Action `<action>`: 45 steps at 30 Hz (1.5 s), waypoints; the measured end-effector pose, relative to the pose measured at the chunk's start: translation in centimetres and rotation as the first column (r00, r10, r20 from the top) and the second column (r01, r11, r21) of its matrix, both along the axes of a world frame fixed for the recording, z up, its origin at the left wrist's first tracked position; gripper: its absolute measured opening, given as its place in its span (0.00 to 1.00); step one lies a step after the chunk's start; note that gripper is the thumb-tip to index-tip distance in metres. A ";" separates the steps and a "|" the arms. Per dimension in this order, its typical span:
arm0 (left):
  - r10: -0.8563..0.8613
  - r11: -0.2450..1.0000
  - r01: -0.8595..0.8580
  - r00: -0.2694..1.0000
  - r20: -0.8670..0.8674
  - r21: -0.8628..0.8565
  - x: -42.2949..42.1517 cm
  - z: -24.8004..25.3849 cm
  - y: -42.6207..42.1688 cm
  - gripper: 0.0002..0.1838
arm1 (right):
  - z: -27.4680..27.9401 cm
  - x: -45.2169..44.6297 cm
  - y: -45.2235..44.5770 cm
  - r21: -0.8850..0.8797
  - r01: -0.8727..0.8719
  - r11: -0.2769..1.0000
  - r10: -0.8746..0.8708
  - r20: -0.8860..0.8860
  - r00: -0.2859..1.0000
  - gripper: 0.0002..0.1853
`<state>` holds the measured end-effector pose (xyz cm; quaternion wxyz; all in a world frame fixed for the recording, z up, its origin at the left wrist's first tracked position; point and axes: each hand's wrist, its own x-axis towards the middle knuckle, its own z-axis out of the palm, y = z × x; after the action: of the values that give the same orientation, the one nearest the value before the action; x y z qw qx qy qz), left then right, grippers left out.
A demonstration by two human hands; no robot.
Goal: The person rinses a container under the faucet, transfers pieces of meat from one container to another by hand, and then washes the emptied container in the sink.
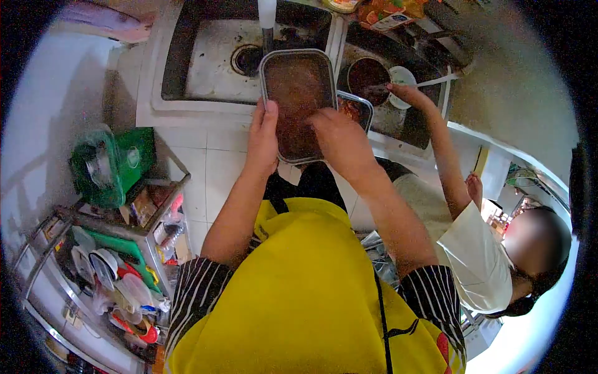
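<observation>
In the head view I see a rectangular food container [288,93] with a pale rim, looking reddish brown inside. My left hand [263,137] grips its left side, thumb along the rim. Over the container's lower right part lies my right hand [341,136], its curled fingers blurred; whether they pinch anything there is unclear. A second container [358,107] with reddish contents shows partly behind the first, at the edge between the sink basins.
A double sink [212,59] lies ahead, with a tap [267,15] above the left basin. At right, a co-worker's hand [402,93] reaches over a dark round bowl [369,80] and a white bowl [403,80]. A cluttered metal rack [134,230] stands at left.
</observation>
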<state>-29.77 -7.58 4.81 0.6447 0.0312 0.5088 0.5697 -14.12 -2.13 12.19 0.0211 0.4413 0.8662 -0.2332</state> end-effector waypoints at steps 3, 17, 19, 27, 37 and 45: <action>-0.021 1.000 0.021 1.000 0.017 0.010 0.2 -0.2 0.0 0.41 | -0.2 0.7 -0.5 -0.001 0.060 0.998 -0.060 -0.096 0.994 0.12; -0.245 0.969 0.246 0.955 0.165 0.016 4.3 -0.5 2.6 0.37 | 1.5 5.3 -1.9 0.044 0.319 0.947 -0.301 -0.231 0.925 0.14; -0.299 0.954 0.293 0.943 0.149 0.061 5.1 0.7 3.3 0.38 | 2.0 6.2 -1.9 0.015 0.352 0.936 -0.339 -0.232 0.912 0.13; -0.426 0.904 0.427 0.899 0.100 0.015 8.4 1.2 4.8 0.30 | 3.2 9.1 -1.8 0.085 0.463 0.882 -0.415 -0.324 0.850 0.12; -0.497 0.863 0.505 0.853 0.162 -0.011 9.5 0.8 6.0 0.32 | 3.1 9.9 -1.3 0.095 0.503 0.859 -0.452 -0.320 0.832 0.10; -0.503 0.862 0.505 0.841 0.201 0.044 9.9 0.2 7.1 0.32 | 2.8 10.2 -0.6 0.088 0.514 0.853 -0.465 -0.318 0.826 0.10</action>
<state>-19.85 -0.51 5.00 0.8207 0.1013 0.4163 0.3779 -3.91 -2.68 14.98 -0.2021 0.6111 0.7339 -0.2172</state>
